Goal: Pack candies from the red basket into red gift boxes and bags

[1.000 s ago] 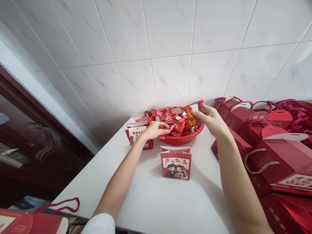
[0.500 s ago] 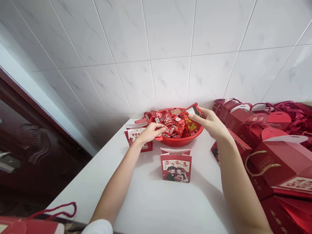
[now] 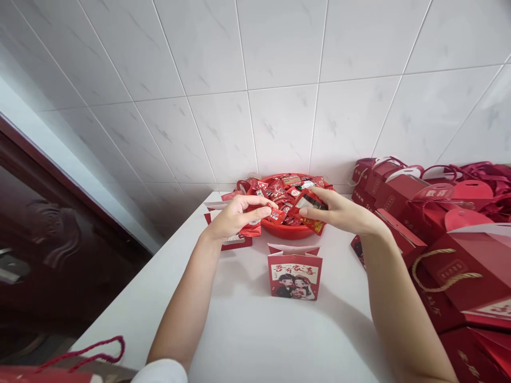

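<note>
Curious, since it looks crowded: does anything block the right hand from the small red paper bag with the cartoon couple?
Nothing visible stands between the right hand and that bag; the round red plastic bowl sits behind the bag.

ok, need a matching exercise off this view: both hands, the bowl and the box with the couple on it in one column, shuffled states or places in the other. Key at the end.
1. left hand
2. right hand
3. bowl
4. couple box

A. standing upright on the white table
B. gripping a larger packet with a white and dark patch
C. pinching a small red sweet
D. red, heaped with wrapped sweets

Pairs: 1-C, 2-B, 3-D, 4-A
</note>
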`<state>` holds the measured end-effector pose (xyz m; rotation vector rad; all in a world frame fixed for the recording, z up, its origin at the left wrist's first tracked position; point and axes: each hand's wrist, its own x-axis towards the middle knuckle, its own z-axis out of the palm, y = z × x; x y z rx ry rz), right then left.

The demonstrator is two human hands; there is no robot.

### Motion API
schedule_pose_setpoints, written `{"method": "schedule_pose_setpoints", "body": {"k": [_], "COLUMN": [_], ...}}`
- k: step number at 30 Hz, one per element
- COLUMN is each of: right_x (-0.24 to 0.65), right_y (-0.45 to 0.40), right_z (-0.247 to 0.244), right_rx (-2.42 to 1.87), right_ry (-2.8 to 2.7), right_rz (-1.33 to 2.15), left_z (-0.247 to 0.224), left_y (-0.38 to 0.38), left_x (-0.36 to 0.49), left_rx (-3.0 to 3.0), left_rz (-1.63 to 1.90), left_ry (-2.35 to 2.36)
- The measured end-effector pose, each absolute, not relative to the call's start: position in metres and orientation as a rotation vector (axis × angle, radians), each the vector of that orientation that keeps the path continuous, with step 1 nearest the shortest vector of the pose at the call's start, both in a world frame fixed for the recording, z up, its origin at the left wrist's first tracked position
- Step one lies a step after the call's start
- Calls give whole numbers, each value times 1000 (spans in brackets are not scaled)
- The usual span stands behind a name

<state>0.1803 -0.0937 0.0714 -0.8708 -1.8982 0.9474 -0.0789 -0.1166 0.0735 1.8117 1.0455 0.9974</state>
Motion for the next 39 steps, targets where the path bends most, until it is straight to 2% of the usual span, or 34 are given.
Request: {"method": "schedule_pose_setpoints", "body": {"k": [4,9,15,29,32,39], "right_x": [181,180,180,178,177,177], "right_y": [-102,-103,-98,-92,-92,-89], "right_z": [74,74,76,73,71,67], "right_rx": [-901,-877,-864,-824,-830,-741], "right_ry": [-2268,-2481,-2731,-2727,-2719,-2682], "right_rz": [959,958,968,921,912,968], "left_z": [81,82,80,78,77,70], "left_y": [-128,-140,-144,-141,-141,-145], "left_x": [-81,-74,-58,-54,-54,-49], "left_rx": [1897,2048,2223,2271,2298,2407], "left_rz": [947,676,520,352,403,917], "left_ry": [987,910,1095,1247,1239,1049]}}
